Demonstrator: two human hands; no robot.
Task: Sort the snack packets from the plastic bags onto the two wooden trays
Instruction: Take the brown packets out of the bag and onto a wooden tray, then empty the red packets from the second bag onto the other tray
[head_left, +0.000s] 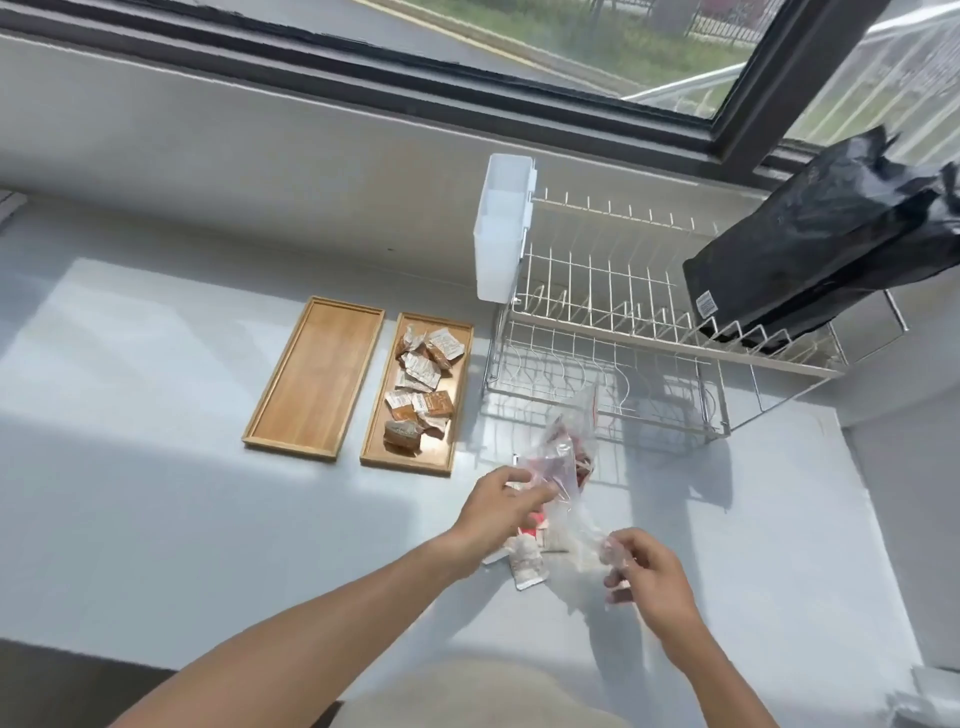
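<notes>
On the white countertop (156, 415) two wooden trays lie side by side, apart from each other, near its back part. The left tray (314, 376) shows only bare wood, and the right tray (457, 415) carries a loose heap of brown and white snack packets (422, 387). In front of the right tray, toward the front edge of the countertop, both hands work on a clear plastic bag (563, 462) with red packets inside. The left hand (498, 512) pinches the bag at its upper part, and the right hand (647, 574) has its fingers curled round crumpled clear plastic at the lower end. Between and under the hands some small packets (527, 564) lie on the countertop, just below the left hand. Behind the bag stands a white wire dish rack (597, 312), with a black bag (831, 244) leaning in it at the right side.
</notes>
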